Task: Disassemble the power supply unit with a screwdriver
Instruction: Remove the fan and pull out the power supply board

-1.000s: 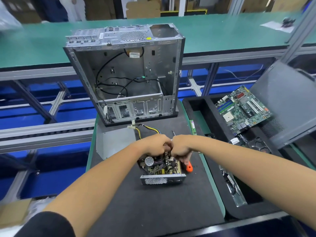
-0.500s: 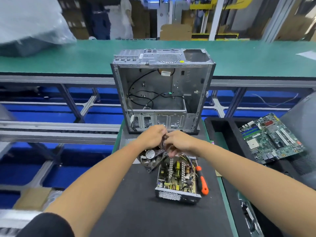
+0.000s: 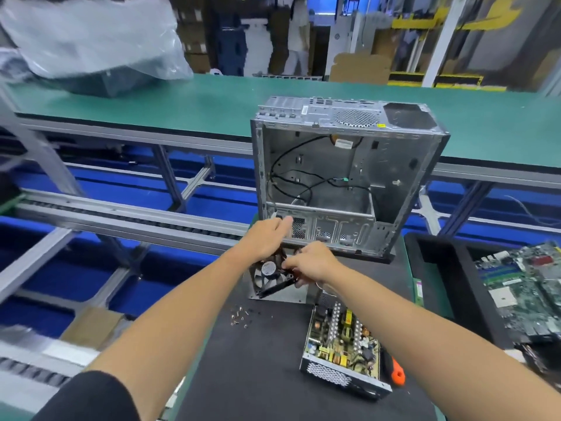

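While gripped in both the left hand (image 3: 267, 238) and right hand (image 3: 315, 262) above the black mat's far edge, black square cooling fan (image 3: 271, 273) freed from open metal power supply unit (image 3: 343, 350) near the mat's right edge; next, likely setting down.

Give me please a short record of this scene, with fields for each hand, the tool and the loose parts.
left hand: left hand grips the black cooling fan
right hand: right hand pinches the fan's edge
opened unit: open metal power supply box lies on the black mat
tool: orange-handled screwdriver lies beside the box, untouched
loose parts: small screws on the mat
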The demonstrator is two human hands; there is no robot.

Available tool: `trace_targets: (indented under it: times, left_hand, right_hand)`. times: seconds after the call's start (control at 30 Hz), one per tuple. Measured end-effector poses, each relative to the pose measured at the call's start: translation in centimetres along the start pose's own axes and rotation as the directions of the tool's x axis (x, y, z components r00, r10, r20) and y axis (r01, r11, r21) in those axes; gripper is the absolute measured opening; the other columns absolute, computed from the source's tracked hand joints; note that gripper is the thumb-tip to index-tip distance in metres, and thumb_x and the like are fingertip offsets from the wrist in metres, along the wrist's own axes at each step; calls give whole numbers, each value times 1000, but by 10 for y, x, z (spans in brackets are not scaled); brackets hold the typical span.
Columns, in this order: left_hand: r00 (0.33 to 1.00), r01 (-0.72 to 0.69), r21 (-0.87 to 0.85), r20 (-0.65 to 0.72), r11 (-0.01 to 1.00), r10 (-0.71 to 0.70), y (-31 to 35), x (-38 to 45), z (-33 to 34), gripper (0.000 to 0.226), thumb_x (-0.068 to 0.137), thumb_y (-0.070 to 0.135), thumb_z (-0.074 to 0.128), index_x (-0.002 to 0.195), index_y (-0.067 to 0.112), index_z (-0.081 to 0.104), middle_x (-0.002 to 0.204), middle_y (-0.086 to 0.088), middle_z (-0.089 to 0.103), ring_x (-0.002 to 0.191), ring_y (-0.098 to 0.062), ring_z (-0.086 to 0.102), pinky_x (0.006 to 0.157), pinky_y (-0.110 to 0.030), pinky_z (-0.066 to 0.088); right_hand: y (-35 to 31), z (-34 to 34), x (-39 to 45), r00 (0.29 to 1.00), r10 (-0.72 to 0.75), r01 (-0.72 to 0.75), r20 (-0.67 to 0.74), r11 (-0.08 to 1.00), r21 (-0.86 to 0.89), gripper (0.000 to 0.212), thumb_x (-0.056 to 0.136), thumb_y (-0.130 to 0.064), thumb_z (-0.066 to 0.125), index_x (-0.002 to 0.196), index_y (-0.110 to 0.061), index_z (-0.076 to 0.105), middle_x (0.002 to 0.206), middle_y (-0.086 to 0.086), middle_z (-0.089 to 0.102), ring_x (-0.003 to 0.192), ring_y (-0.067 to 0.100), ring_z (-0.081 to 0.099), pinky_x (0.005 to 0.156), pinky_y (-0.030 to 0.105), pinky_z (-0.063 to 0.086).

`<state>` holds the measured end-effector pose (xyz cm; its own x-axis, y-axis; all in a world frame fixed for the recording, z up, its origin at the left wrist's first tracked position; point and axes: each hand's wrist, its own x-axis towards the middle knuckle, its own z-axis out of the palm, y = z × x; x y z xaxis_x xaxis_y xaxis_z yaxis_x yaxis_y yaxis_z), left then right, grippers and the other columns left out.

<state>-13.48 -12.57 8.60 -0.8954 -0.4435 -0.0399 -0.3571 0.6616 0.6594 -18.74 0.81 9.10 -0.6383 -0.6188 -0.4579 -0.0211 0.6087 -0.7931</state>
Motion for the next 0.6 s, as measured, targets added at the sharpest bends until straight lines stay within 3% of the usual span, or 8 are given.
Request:
trace_targets:
  times: [0.07,0.1,0.17,0.23,0.37,0.47,0.53,0.6]
  left_hand:
    - [994,-51,-3,97,999,51,-13,-4,-9,40,88,62,41,92,25,53,90,4,59,88,-18,56,75,-33,44]
    - [980,-76,11,188,997,73,-19,-7,-13,52,78,66,52,109,25,51,104,4,58,100,-17,55,87,-36,44]
    - [932,-159,159,349,974,95,-32,-10,-16,103,58,66,73,140,21,30,134,2,42,126,-17,40,108,-42,31]
    - [918,-256,383,384,888,99,-40,-12,-11,120,53,60,82,146,19,17,141,0,32,131,-19,30,111,-43,23]
    - [941,-283,532,315,798,124,-51,-6,8,95,58,46,83,132,17,32,125,0,41,117,-20,39,101,-40,27]
    - [936,-317,644,332,696,119,-58,-1,16,70,61,33,79,116,16,39,111,-1,44,107,-20,44,95,-39,29]
    - [940,-305,695,328,651,91,-62,1,22,55,65,24,72,108,15,39,108,-3,44,105,-22,47,95,-39,29]
    - [942,-298,744,331,598,57,-63,5,30,54,66,21,68,112,14,39,113,-4,45,108,-23,47,100,-41,28]
  right_hand:
    - [-2,1,8,999,33,-34,-20,999,-36,17,82,-13,69,80,-2,56,49,5,57,41,21,62,44,22,46]
    - [-4,2,12,998,48,-50,-34,997,-65,13,83,-11,66,83,1,59,45,5,59,41,21,63,42,20,45]
    - [-7,5,22,993,66,-75,-94,993,-95,10,81,-8,60,83,2,59,51,14,64,45,25,67,43,24,47]
    - [-9,11,30,990,58,-78,-125,985,-155,9,81,-7,56,84,1,59,57,19,66,52,27,70,46,27,48]
    - [-7,17,44,997,13,-33,-79,969,-245,16,84,-8,59,69,-10,55,67,12,64,52,22,63,50,27,57]
    - [-7,17,47,1000,5,-10,-11,870,-494,23,84,-8,57,62,-11,50,69,9,65,54,20,57,42,23,44]
    - [-7,20,49,1000,-16,-1,-22,783,-622,20,84,-7,51,64,-10,46,78,11,63,63,24,55,44,26,36]
    - [-7,23,50,999,-41,28,-3,725,-688,15,87,-10,48,72,-8,45,86,11,58,65,23,51,48,27,36]
